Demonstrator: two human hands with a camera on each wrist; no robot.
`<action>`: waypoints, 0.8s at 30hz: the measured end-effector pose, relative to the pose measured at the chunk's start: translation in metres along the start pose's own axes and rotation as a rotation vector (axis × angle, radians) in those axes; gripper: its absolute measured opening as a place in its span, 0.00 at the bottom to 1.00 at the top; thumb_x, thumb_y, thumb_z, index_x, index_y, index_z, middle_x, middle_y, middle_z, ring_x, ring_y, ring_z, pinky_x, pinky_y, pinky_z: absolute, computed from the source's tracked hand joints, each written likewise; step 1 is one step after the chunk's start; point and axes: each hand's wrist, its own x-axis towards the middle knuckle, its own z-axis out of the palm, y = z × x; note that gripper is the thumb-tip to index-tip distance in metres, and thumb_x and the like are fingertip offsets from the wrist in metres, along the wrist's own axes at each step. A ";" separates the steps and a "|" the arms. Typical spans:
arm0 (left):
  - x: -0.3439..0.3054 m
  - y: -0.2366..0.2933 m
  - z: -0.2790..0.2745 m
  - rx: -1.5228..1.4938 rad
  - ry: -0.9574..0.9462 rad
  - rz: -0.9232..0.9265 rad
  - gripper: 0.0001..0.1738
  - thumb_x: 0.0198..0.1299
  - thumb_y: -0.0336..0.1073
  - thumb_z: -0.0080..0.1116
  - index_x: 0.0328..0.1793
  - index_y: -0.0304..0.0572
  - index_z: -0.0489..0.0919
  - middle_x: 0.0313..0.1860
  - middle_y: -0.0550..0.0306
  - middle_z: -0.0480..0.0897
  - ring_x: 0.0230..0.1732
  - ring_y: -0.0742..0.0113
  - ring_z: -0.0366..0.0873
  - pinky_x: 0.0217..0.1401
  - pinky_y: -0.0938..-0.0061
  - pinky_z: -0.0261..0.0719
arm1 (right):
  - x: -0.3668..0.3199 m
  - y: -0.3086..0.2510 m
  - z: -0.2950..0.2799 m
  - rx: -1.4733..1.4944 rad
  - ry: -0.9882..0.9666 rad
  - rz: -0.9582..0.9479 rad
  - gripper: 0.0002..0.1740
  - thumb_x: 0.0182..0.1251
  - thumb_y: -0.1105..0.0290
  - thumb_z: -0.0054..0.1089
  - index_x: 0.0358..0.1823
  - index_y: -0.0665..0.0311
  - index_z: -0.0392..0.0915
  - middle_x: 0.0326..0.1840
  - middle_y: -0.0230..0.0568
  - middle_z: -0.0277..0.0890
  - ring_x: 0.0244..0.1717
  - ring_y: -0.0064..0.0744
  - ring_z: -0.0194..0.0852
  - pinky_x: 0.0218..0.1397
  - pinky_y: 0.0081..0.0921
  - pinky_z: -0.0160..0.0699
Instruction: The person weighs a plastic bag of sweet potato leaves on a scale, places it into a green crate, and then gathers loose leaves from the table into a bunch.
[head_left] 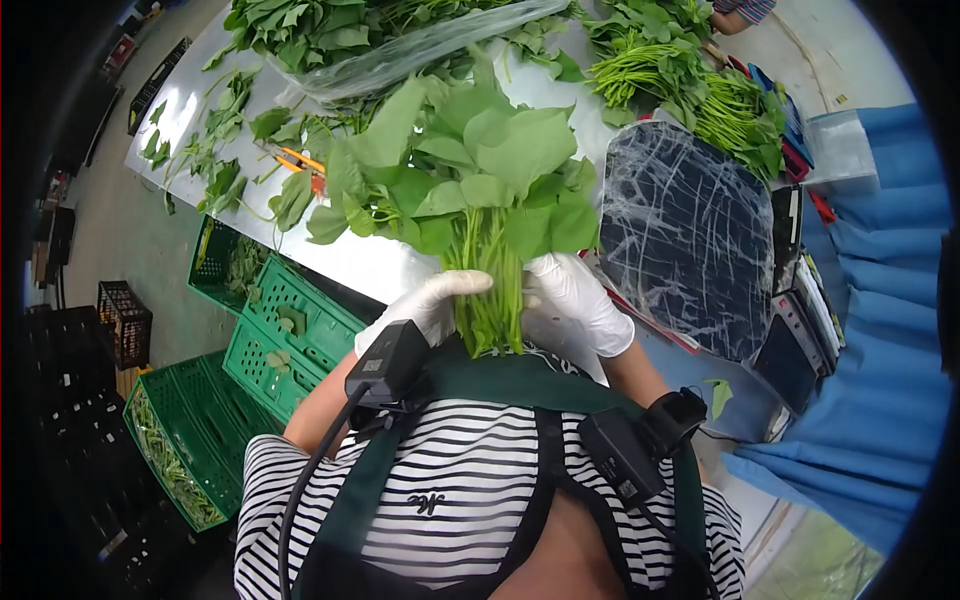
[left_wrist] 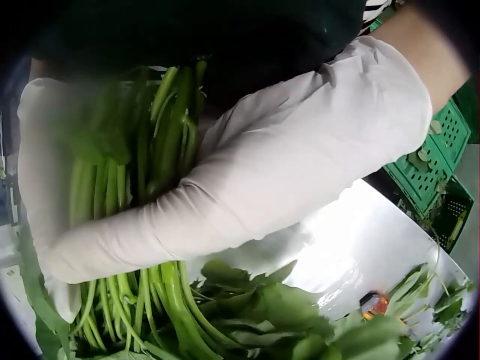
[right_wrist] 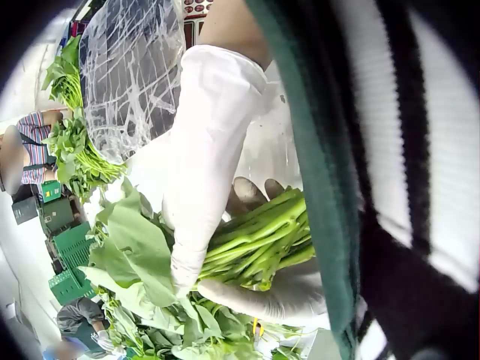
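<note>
A bunch of leafy greens [head_left: 487, 280] stands upright in front of the striped shirt, broad leaves up and cut stem ends down. My white-gloved left hand [head_left: 435, 305] grips the stems from the left, its thumb [left_wrist: 112, 247] lying across them. From the other side my gloved right hand [head_left: 585, 305] holds the bunch, thumb along the stems just under the leaves [right_wrist: 135, 240]. Part of the fingers behind the stems is hidden. Beyond the bunch, orange-handled cutters [head_left: 300, 160] lie on the metal table [head_left: 375, 268] among loose leaves.
Bundled greens [head_left: 650, 75] and a clear plastic bag [head_left: 430, 55] lie at the back. To the right stands a dark panel under crinkled film [head_left: 690, 240]. Green crates [head_left: 285, 340] are at the lower left, a blue curtain [head_left: 880, 330] at the right. Other people [right_wrist: 34, 146] are nearby.
</note>
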 end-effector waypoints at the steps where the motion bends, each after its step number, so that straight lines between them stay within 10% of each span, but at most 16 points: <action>1: -0.002 0.001 0.001 -0.003 -0.012 0.012 0.31 0.52 0.39 0.57 0.61 0.33 0.67 0.55 0.39 0.75 0.55 0.48 0.75 0.60 0.56 0.70 | 0.001 0.006 0.002 0.041 0.059 -0.058 0.33 0.70 0.43 0.38 0.55 0.68 0.70 0.45 0.42 0.75 0.43 0.27 0.70 0.49 0.24 0.68; 6: 0.002 0.003 -0.006 -0.082 -0.069 0.040 0.31 0.52 0.36 0.55 0.62 0.30 0.65 0.55 0.39 0.75 0.56 0.47 0.74 0.61 0.53 0.69 | 0.016 0.042 0.010 0.154 0.276 -0.351 0.28 0.70 0.49 0.43 0.57 0.67 0.68 0.45 0.36 0.75 0.40 0.23 0.70 0.44 0.22 0.70; 10: 0.010 0.000 -0.003 -0.126 -0.096 0.007 0.30 0.56 0.38 0.53 0.63 0.32 0.64 0.57 0.38 0.73 0.58 0.44 0.71 0.64 0.50 0.66 | 0.008 0.034 0.004 0.347 0.157 -0.050 0.24 0.70 0.54 0.46 0.57 0.65 0.69 0.50 0.34 0.72 0.47 0.23 0.67 0.50 0.22 0.68; 17: 0.015 -0.012 -0.014 -0.148 -0.156 0.025 0.32 0.63 0.57 0.46 0.63 0.39 0.64 0.55 0.39 0.74 0.56 0.45 0.73 0.61 0.53 0.70 | 0.004 0.040 0.002 0.490 0.121 -0.077 0.21 0.70 0.55 0.48 0.53 0.65 0.70 0.44 0.32 0.72 0.43 0.23 0.66 0.47 0.23 0.68; 24: 0.013 0.000 -0.009 -0.030 0.071 0.066 0.29 0.63 0.56 0.47 0.60 0.40 0.66 0.49 0.48 0.77 0.50 0.56 0.77 0.53 0.61 0.76 | -0.008 0.010 0.002 -0.246 0.544 -0.348 0.18 0.61 0.57 0.60 0.39 0.65 0.70 0.31 0.36 0.71 0.31 0.29 0.70 0.36 0.24 0.70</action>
